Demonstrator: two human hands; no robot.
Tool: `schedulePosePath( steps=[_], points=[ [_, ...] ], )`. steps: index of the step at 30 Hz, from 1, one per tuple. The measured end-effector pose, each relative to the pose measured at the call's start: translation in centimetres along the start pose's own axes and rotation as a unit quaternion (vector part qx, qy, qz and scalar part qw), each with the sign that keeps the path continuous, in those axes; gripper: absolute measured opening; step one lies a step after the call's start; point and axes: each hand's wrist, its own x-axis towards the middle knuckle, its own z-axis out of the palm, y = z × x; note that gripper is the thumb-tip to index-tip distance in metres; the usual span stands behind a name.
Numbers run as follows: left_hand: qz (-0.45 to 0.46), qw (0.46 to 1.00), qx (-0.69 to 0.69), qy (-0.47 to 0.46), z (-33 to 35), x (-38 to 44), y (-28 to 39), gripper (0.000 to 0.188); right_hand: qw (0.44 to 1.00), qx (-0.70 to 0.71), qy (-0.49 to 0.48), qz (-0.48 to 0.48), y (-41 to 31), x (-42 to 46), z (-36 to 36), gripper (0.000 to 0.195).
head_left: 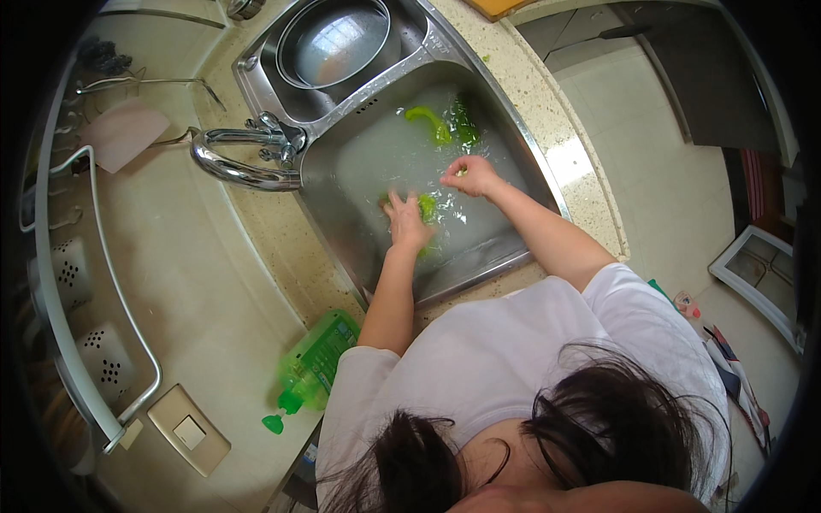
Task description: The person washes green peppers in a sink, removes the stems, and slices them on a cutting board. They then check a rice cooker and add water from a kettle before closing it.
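Observation:
My left hand (pixel 407 221) is in the cloudy water of the large steel sink basin (pixel 343 240), blurred, with its fingers spread. Under and beside it is a light green vegetable piece (pixel 426 206), partly hidden by the hand. Above the water, my right hand (pixel 473 176) has its fingertips pinched together, and a small pale green bit shows between them. Toward the far side of the basin float a curved light green pepper (pixel 431 125) and a darker green pepper (pixel 465 122). Ripples and glints cover the water around both hands.
A chrome faucet (pixel 240 157) reaches over the basin's left edge. In the smaller sink bowl sits a round metal pot (pixel 337 42) holding water. A green pump bottle (pixel 317 359) stands near my left elbow. On the left wall hang a rail and a pink spatula (pixel 125 131).

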Motion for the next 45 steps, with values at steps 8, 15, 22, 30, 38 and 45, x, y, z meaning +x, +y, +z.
schedulePosePath(
  steps=[8, 15, 22, 30, 38, 45],
  points=[
    [-0.064, 0.981, -0.131, 0.125, 0.8, 2.7, -1.9, 0.074, 0.944, -0.224, 0.129, -0.207, 2.8, 1.5, 0.3, 0.034],
    [-0.064, 0.652, -0.746, -0.122, -1.8, 1.6, -3.8, 0.06, 0.998, -0.019, 0.0, -0.067, 0.3, 0.6, -0.3, 0.021],
    [-0.11, 0.613, -0.774, -0.114, -1.4, -0.7, -4.1, 0.055, 0.994, -0.077, -0.02, -0.074, -0.1, -0.7, -0.2, 0.019],
    [-0.1, 0.836, -0.533, 0.086, -1.5, -4.6, -4.3, 0.071, 0.876, -0.182, 0.156, -0.418, -8.0, -10.6, -2.8, 0.019],
    [0.02, 0.907, -0.392, 0.15, 2.1, -3.0, -6.7, 0.049, 0.855, -0.461, -0.046, -0.234, -2.6, -11.1, -1.3, 0.013],
    [0.107, 0.935, -0.311, 0.132, 1.2, -3.6, -7.0, 0.037, 0.824, -0.188, 0.197, -0.497, -4.4, -15.4, 0.4, 0.013]
  ],
)
